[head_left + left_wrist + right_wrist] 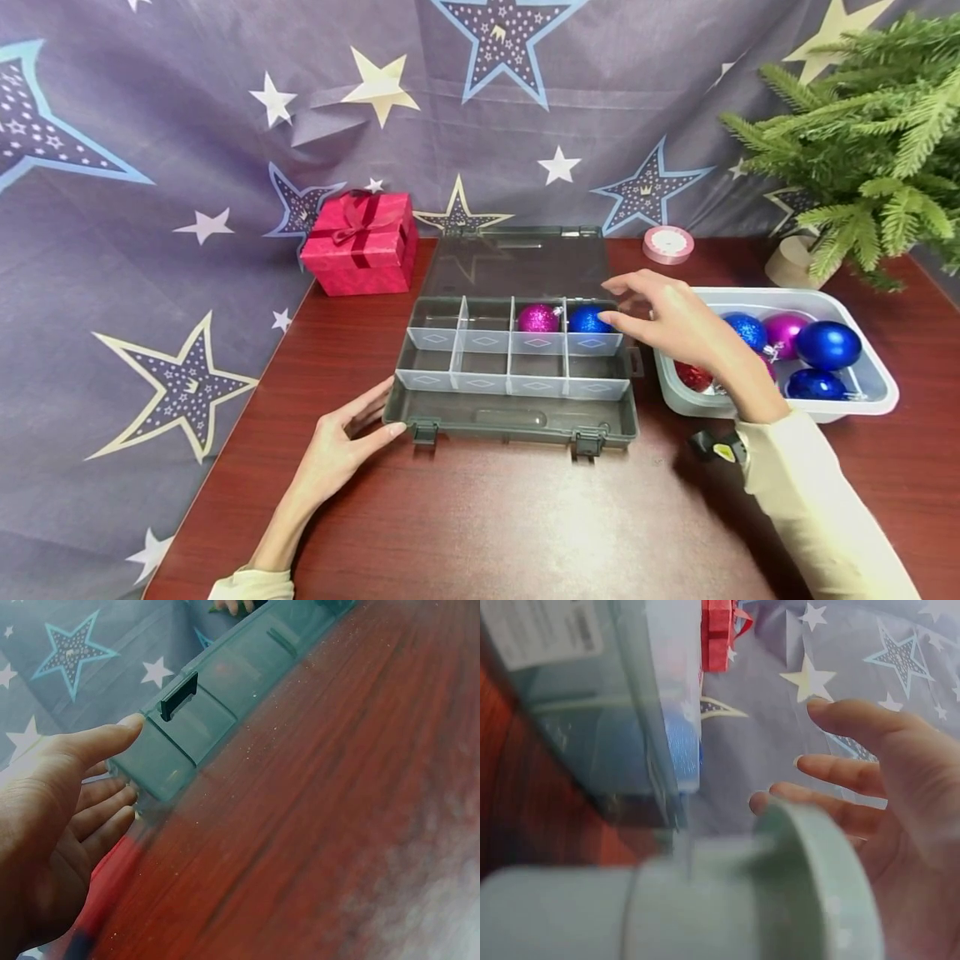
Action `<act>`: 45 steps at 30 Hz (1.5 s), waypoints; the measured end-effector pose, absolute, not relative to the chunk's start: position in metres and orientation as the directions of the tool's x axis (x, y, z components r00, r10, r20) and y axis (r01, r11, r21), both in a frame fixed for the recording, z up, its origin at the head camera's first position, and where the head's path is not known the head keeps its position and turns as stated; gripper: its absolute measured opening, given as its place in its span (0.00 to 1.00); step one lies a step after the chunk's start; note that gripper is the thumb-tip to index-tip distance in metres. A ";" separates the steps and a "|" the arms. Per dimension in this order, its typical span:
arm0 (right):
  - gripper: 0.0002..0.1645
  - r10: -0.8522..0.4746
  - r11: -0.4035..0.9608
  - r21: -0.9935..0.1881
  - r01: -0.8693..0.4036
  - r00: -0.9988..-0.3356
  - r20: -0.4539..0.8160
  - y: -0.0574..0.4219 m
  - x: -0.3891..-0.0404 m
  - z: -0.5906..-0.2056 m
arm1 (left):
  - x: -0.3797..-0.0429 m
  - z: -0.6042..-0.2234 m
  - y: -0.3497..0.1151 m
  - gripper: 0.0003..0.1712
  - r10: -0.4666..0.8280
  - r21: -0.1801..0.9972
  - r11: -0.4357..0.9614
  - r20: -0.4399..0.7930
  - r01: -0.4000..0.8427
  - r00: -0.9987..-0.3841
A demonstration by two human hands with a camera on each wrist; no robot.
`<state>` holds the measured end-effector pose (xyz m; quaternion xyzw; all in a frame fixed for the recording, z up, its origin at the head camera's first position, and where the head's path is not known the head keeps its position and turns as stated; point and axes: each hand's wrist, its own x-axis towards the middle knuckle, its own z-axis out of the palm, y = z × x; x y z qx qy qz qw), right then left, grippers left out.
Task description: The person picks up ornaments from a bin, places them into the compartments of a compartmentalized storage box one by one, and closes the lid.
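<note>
A translucent grey-green organizer box lies with its lid raised at the back and clear dividers splitting its inside. In its back row sit a glittery pink ball ornament and, to the right, a glittery blue ball ornament. My left hand touches the box's front left corner, thumb at the front and fingers along the side. Just above the box's right edge hovers my right hand, thumb close to the blue ball. In the right wrist view, that hand is spread and holds nothing.
To the right, a white plastic tub contains blue, pink and red ball ornaments, under my right forearm. A red gift box stands back left, a pink ribbon roll behind. An artificial fir tree rises at the back right.
</note>
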<state>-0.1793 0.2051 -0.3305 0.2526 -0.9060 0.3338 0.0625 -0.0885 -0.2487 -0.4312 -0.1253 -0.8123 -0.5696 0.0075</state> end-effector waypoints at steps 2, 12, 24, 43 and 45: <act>0.23 -0.407 0.659 -0.560 -0.502 -0.864 0.295 0.212 -0.176 -0.331 | -0.088 -0.431 -0.249 0.36 0.195 0.923 0.320 0.156 0.213 -0.968; 0.24 -0.371 0.699 -0.522 -0.489 -0.872 0.320 0.244 -0.164 -0.336 | -0.089 -0.431 -0.249 0.36 0.195 0.922 0.320 0.160 0.217 -0.968; 0.26 -0.341 0.740 -0.503 -0.448 -0.893 0.294 0.268 -0.152 -0.341 | -0.090 -0.431 -0.249 0.36 0.200 0.924 0.311 0.167 0.224 -0.965; 0.24 -0.405 0.785 -0.407 -0.467 -0.884 0.233 0.292 -0.135 -0.354 | -0.089 -0.431 -0.248 0.36 0.192 0.922 0.324 0.156 0.212 -0.969; 0.23 -0.409 0.787 -0.404 -0.466 -0.885 0.224 0.293 -0.134 -0.355 | -0.089 -0.431 -0.248 0.36 0.191 0.921 0.326 0.156 0.213 -0.969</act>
